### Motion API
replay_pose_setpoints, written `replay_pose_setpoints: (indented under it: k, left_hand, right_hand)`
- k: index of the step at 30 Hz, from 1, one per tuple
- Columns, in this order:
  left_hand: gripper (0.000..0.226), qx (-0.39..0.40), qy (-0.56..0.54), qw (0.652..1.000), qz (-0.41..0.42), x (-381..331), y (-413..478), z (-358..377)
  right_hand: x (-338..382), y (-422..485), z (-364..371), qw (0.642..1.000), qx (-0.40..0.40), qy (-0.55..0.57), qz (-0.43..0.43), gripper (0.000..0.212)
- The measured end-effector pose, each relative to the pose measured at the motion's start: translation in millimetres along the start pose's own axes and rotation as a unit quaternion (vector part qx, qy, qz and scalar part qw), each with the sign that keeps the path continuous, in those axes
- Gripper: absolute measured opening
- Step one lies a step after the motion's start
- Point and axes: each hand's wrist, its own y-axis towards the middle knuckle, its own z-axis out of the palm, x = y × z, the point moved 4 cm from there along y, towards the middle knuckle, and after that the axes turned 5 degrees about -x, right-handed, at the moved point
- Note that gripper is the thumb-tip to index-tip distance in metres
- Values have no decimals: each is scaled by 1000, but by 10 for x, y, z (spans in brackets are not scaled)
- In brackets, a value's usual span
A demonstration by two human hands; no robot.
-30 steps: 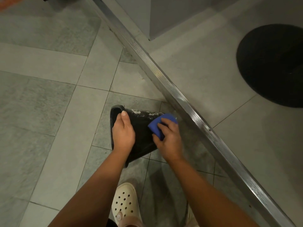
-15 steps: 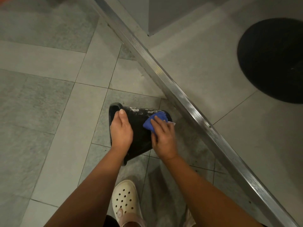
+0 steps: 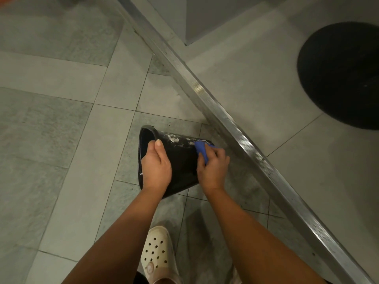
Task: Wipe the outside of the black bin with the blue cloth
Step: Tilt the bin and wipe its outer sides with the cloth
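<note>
In the head view, the black bin (image 3: 180, 162) lies tipped on its side on the grey tiled floor (image 3: 67, 160), its open mouth facing left and its narrow base close to the ribbed metal strip (image 3: 235, 128). The left hand (image 3: 156, 168) grips the rim, thumb on the outer wall, while the right hand (image 3: 213, 168) clutches the blue cloth (image 3: 202, 149) and presses it against the wall beside whitish smudges (image 3: 174, 138). A cream perforated clog (image 3: 158, 255) stands below the bin, and a round black mat (image 3: 344, 74) lies well apart beyond the strip.

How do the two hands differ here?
The left hand grips the black bin by its open rim; the right hand holds the blue cloth. The left hand is at the wide end, the right hand near the narrow base. Both work on the bin's outside.
</note>
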Motion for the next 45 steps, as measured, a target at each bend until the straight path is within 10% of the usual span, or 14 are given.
replay_pose_setpoints:
  k: [9,15,22,27,35,40,45]
  left_hand:
    - [36,4,21,1000,13,45,0,-36]
    - [35,21,24,999,35,-2,-23,17]
    - [31,14,6,1000,21,-42,6,30]
    - [36,20,-12,1000,14,-9,-8,19]
    - [32,7,-22,1000,-4,20,-7,-9]
    - [32,18,-31,999,0,38,-33,32]
    - [34,4,-27,1000,-13,64,-10,6]
  right_hand:
    - [209,-227,7,995,-5,20,-95,37]
    - [-221,-124,-46,996,-10,7,88,36]
    - [345,-389,-22,990,6,35,-135,39]
    - [63,-266,-28,999,-21,45,-6,35]
    - [503,-453,14,976,14,51,-211,38]
    - [294,-346,-13,996,-35,74,-40,35]
    - [450,-555,5,990,13,62,-129,38]
